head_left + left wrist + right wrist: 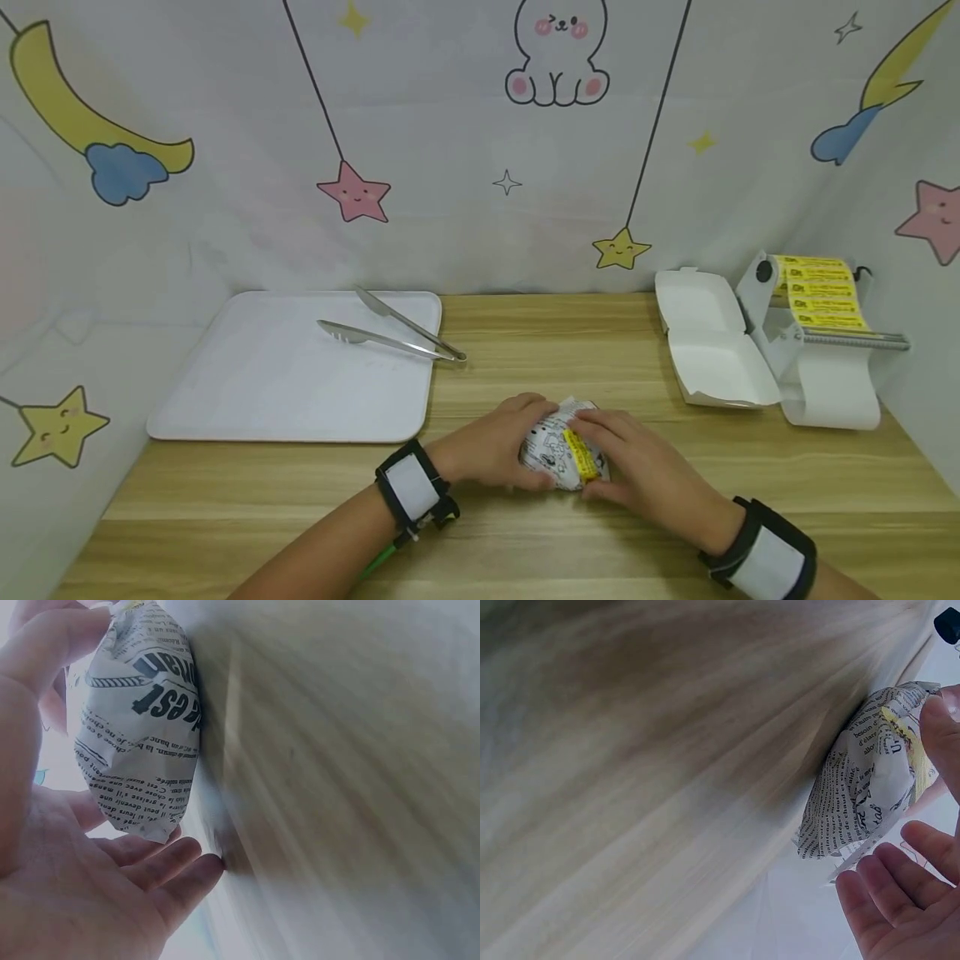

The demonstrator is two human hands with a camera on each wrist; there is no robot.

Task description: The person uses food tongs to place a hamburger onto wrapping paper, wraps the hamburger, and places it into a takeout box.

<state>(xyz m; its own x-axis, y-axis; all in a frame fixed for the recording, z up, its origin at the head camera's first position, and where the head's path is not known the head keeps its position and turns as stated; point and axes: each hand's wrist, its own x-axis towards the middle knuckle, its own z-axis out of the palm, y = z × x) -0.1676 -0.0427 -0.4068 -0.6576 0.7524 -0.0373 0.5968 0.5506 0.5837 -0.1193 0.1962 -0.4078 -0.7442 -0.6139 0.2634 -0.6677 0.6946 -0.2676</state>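
Note:
A rounded bundle (551, 454) wrapped in white newsprint-patterned paper lies on the wooden table, with a yellow label (581, 457) across its top. My left hand (498, 446) holds its left side, thumb at the near edge and fingers around the far side. From the right, my right hand (645, 467) holds it, forefinger over the top beside the label and thumb low at the near side. In the left wrist view, black print covers the wrapper (142, 735), and some fingers extend beyond it. The right wrist view shows the crumpled paper (870, 772) by the thumb. What is inside is hidden.
A white tray (300, 383) lies at the left, metal tongs (405, 337) across its right edge. At the back right stand an open white clamshell box (720, 362) and a label dispenser (772, 321) with a roll of yellow labels (821, 292). A printed curtain (465, 100) closes off the back.

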